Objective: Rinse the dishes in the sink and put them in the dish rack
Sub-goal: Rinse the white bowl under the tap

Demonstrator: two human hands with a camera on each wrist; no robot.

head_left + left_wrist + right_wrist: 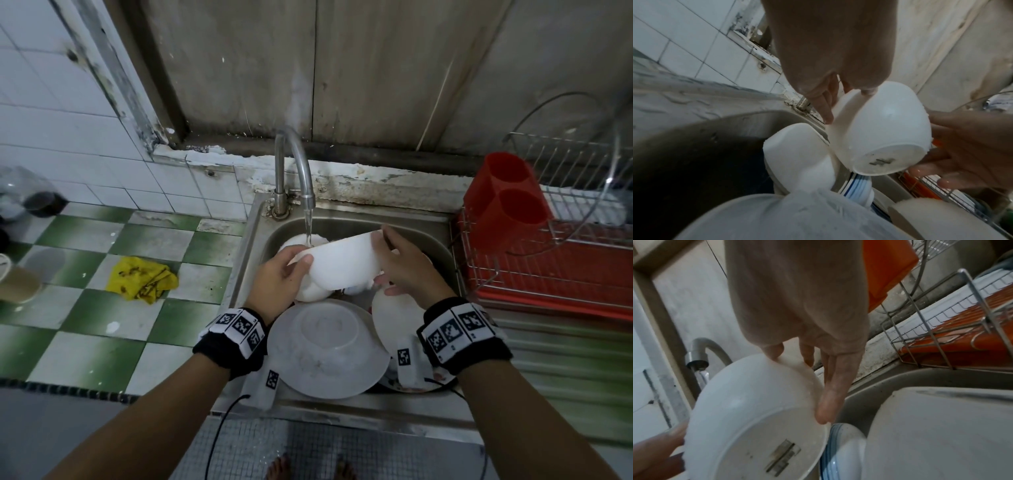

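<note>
We hold one white bowl (337,263) tipped on its side over the sink (346,219), its rim under the stream from the tap (298,164). Our left hand (279,277) curls round the bowl's rim, thumb on the outside. Our right hand (406,263) grips the base end, fingers spread against the bottom; in the right wrist view its fingers (833,386) lie along the bowl's foot ring, which carries a smeared grey mark.

Below the bowl the sink is crowded. We count one overturned white bowl (327,346) nearest us, a white plate (394,315) leaning beside it under our right wrist, another white bowl (799,154) just under the held one, and a blue-striped dish (858,185) wedged between them. More may lie beneath; the pile hides its own lower layers.

To the right, on the worktop, stands one wire dish rack (548,260) on a red tray, with a red two-hole cutlery holder (507,198) at its near corner. The rack's right side is cut off by the frame edge.

On the left, the green-and-white tiled worktop (102,308) carries one crumpled yellow cloth (142,279) and some blurred containers (24,205) at the edge that we cannot make out.
</note>
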